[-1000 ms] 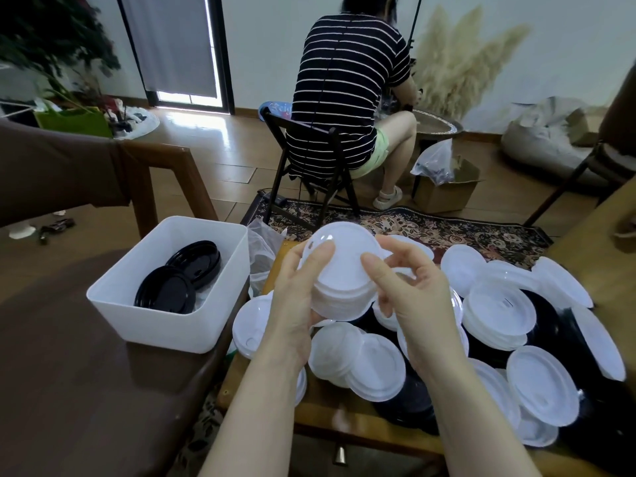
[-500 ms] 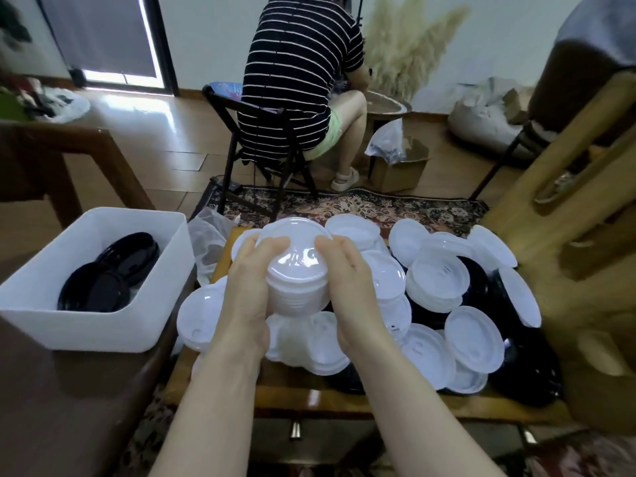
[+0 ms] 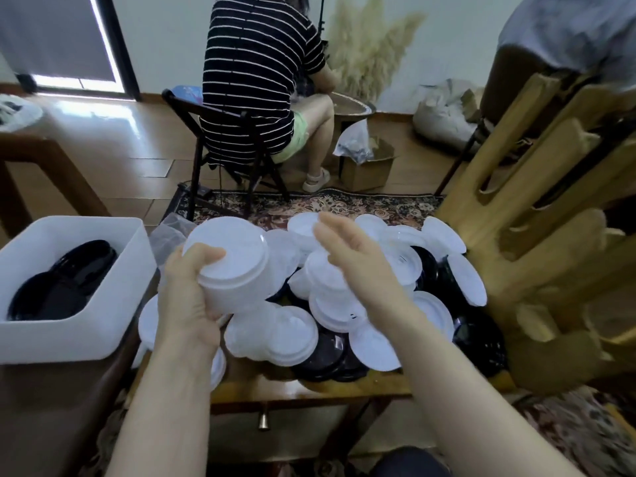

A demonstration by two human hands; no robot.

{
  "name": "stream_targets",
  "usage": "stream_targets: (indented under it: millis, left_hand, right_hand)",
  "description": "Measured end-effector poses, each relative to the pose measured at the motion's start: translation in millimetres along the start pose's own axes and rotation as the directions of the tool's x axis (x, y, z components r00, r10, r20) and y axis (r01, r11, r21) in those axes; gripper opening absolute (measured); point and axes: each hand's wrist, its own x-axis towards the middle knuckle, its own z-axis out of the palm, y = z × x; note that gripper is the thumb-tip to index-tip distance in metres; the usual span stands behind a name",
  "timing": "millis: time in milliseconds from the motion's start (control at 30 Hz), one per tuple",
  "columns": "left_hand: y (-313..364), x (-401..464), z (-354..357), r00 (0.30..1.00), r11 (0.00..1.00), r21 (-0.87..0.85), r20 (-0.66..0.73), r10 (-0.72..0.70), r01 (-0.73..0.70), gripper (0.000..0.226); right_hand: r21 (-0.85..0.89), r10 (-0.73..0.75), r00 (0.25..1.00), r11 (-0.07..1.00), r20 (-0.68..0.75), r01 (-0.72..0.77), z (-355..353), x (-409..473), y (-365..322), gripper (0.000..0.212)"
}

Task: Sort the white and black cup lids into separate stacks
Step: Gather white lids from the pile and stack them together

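the stack of white lids now rides in the left hand alone, gripped above the table's mixed pile — the right hand has let go, fingers straight, probably reaching for another white lid.

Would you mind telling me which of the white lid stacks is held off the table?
The white stack in the left hand; the other white lids lie on the table.

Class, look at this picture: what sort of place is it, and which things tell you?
Probably a room in a home, used for sorting work: a patterned floral rug on the glossy wooden floor, tall dried pampas grass, a small wooden table.
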Motion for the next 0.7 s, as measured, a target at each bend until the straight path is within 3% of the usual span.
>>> stream_targets:
  millis: [100, 167, 233, 333, 433, 567, 700]
  left_hand:
    - [7, 8, -13, 0.995, 0.999, 0.024, -0.090, 0.036, -0.034, 0.032]
    - [10, 10, -16, 0.996, 1.000, -0.016, -0.092, 0.002, -0.003, 0.045]
    - [11, 14, -19, 0.995, 0.996, -0.059, -0.076, -0.069, 0.065, 0.060]
    - [14, 19, -22, 0.992, 0.988, -0.095, -0.033, -0.125, 0.122, 0.048]
    - [16, 22, -21, 0.985, 0.975, -0.146, 0.072, -0.156, 0.165, 0.044]
    - [15, 28, -19, 0.985, 0.979, -0.153, 0.120, -0.120, 0.138, 0.059]
    - [14, 31, -14, 0.991, 0.983, -0.148, 0.091, -0.095, 0.108, 0.069]
  right_hand:
    - [-0.109, -0.101, 0.979, 0.991, -0.175, 0.083, -25, 21, 0, 0.025]
    - [-0.238, -0.150, 0.966, 0.966, -0.211, 0.099, -38, 37, 1, 0.028]
    - [-0.378, -0.172, 0.972, 0.920, -0.163, 0.100, -45, 55, 3, 0.030]
    - [-0.592, -0.160, 0.987, 0.797, -0.022, 0.116, -42, 81, 10, 0.026]
    - [-0.826, -0.072, 0.989, 0.543, 0.131, 0.149, -32, 104, 21, 0.026]
    - [-0.948, 0.017, 0.987, 0.283, 0.160, 0.148, -19, 123, 29, 0.028]
    - [-0.952, -0.056, 0.984, 0.250, 0.167, 0.176, -19, 129, 35, 0.012]
